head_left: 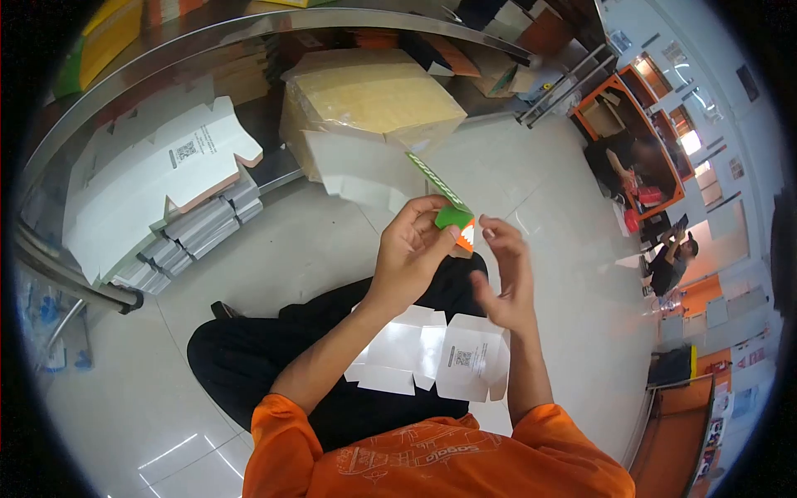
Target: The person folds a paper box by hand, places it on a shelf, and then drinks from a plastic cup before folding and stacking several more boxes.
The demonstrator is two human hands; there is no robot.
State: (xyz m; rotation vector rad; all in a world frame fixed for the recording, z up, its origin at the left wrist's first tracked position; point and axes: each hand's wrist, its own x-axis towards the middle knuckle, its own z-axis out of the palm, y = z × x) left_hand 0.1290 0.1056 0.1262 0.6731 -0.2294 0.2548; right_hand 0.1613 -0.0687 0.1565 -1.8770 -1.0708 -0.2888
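My left hand point(407, 249) is closed on a partly folded paper box point(452, 217) with a green and orange printed outside. A narrow green printed flap stands out from its far side, and a white panel point(357, 170) stretches away behind the fingers. To the right of the box my right hand point(508, 278) is held up, thumb and fingers apart with nothing between them. A flat white box blank point(473, 357) with a printed QR code lies across my lap below both hands.
At the left, a stack of white box blanks point(178, 158) sits by the metal-edged shelf point(249, 29). A plastic-wrapped brown carton point(378, 87) stands ahead. Two people are far right, near an orange frame point(614, 83) and a wall. Tiled floor point(581, 274) surrounds me.
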